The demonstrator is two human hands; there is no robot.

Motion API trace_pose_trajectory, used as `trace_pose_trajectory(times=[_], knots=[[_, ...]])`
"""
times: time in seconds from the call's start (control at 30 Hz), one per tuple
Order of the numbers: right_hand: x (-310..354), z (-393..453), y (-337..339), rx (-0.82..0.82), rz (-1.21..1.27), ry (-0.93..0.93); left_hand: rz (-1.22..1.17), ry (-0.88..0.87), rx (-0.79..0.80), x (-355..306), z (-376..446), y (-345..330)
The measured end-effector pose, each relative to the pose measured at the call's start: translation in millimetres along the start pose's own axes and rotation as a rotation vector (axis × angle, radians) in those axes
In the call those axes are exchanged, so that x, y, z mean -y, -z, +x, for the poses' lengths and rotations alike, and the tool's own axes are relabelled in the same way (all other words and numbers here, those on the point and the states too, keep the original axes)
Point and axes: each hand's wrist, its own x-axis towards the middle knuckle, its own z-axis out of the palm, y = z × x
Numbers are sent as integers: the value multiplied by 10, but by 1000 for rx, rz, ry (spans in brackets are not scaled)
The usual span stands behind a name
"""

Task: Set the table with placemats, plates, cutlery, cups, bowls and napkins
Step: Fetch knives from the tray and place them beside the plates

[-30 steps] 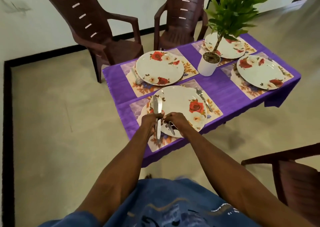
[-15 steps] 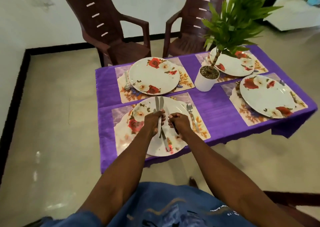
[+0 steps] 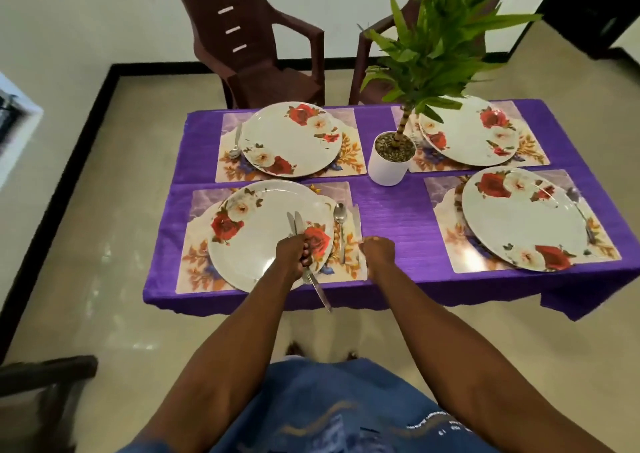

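Left hand (image 3: 294,250) curled around a bundle of knives (image 3: 313,279), above the near-left plate (image 3: 263,234), close to the near edge of the tabletop (image 3: 391,217). Right hand (image 3: 379,250) closed in a loose fist, holding nothing visible, just right of that plate's placemat (image 3: 194,244) and spoon (image 3: 340,217). Bare purple cloth from there to the white plant pot (image 3: 388,167). Open floor (image 3: 86,231) left of the pot.

Four plates (image 3: 270,234) on placemats (image 3: 201,265) around a potted plant (image 3: 389,161), spoon (image 3: 341,225) right of the near-left plate.
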Motion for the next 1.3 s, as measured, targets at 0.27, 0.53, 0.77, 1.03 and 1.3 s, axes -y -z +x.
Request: trace_pose_trajectory(times=[0.27,0.53,0.77,1.03,1.3], knots=[[-12,290,-72,-26,-282,25,90,-49,-122,-130,115,72],[83,201,-138,-82,-376,158,109,-33,-138,-175,179,124],[125,131,-161,-94,-451,220,105,-12,-142,-122,214,186],[156,104,-160,-55,-399,188,126,-6,-123,-102,213,227],[102,-42,-167,-44,-478,278,150,-20,-131,-64,244,185]])
